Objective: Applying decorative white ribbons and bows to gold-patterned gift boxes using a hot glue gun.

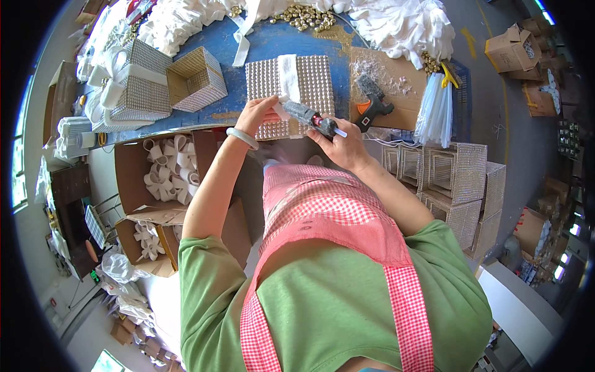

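Observation:
A box [257,77] covered in rows of pearly beads lies at the near edge of the blue table. Down its top face runs a white ribbon [288,71]. My left hand [257,115] pinches the ribbon's loose near end at the box's left side. In my right hand [344,142] is a dark glue gun [310,118], a pale glue stick poking out of its back. Its nozzle points left, close to the ribbon end and my left fingers. A second black glue gun [375,110] with an orange trigger rests on a cardboard sheet [396,115] to the right.
Beaded boxes with white bows [139,87] and an open beaded box [198,77] stand left. White fabric [403,28] and gold bells [307,18] lie at the back. Clear glue sticks [434,115] hang over the right edge. Below are a carton of ribbon loops [170,167] and stacked beaded boxes [455,170].

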`<state>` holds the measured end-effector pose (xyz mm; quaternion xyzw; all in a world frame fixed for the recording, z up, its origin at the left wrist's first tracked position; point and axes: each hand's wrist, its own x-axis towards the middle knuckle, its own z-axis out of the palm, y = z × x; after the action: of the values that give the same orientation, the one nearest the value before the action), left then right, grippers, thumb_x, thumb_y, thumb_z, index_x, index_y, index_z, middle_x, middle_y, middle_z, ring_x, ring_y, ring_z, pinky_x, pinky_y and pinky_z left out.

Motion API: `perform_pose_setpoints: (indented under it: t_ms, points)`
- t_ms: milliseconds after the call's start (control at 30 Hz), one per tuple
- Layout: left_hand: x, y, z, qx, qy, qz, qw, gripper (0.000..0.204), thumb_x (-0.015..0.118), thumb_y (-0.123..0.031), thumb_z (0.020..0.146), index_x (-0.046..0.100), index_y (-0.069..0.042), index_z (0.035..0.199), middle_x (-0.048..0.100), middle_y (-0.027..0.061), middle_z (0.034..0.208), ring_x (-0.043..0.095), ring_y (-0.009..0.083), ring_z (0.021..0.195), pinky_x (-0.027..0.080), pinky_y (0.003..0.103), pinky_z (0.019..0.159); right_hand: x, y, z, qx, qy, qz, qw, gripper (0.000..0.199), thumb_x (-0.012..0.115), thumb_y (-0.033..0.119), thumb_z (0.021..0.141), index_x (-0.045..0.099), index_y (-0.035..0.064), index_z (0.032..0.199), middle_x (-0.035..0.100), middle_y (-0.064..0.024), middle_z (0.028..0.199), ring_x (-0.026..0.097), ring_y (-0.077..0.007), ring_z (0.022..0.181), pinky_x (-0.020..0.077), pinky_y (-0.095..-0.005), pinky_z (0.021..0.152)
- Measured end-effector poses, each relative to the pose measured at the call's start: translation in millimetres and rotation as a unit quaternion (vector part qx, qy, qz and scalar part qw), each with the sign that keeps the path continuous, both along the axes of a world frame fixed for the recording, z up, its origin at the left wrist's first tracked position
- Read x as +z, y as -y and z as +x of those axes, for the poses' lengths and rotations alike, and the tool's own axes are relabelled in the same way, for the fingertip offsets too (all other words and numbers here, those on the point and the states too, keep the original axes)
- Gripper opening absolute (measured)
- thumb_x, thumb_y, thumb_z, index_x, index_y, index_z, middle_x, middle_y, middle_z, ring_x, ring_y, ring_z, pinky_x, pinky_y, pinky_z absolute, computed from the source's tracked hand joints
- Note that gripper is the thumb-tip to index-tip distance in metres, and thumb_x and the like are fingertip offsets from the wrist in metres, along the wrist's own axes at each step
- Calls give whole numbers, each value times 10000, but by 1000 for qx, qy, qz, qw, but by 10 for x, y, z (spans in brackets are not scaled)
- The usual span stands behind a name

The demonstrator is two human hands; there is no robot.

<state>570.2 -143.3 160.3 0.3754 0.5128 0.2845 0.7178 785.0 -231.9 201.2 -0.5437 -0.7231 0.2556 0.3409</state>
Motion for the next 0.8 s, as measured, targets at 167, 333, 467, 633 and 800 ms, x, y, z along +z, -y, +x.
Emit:
perform_pose_setpoints:
  t_ms: [167,333,467,633,800]
  points:
    - [2,13,1,8,-5,-2,1000,360,535,-272,893,594,47,1048,653,130,925,642,180,830,511,267,754,16,-25,50,-28,9,-10,1000,310,612,374,817,568,68,797,592,-134,643,596,-347,637,462,-436,551]
    - [12,13,11,12,1,-6,1000,360,536,-272,892,590,46,1053,653,131,926,642,181,829,513,268,749,59,18,61,-5,12,-2,1000,297,617,356,816,558,66,792,592,-135,645,597,-348,639,461,-433,550]
    - [-16,4,1,13,1,-11,1000,358,535,-266,891,587,47,1054,652,132,933,642,184,834,515,268,748,41,27,57,1,20,-3,1000,295,620,356,813,561,66,801,595,-136,654,600,-342,647,462,-427,556]
    - [-11,-10,2,12,0,-16,1000,355,536,-262,888,586,47,1056,651,139,942,643,191,839,516,276,760,22,36,87,-6,18,-20,1000,289,622,358,810,577,73,827,596,-132,656,600,-339,653,462,-429,572]
    - [-30,-9,-9,14,-3,-13,1000,364,538,-264,886,583,51,1064,650,145,948,643,198,846,517,283,771,-5,52,54,18,20,-4,1000,278,617,360,812,596,84,835,608,-117,686,600,-332,673,465,-422,592]
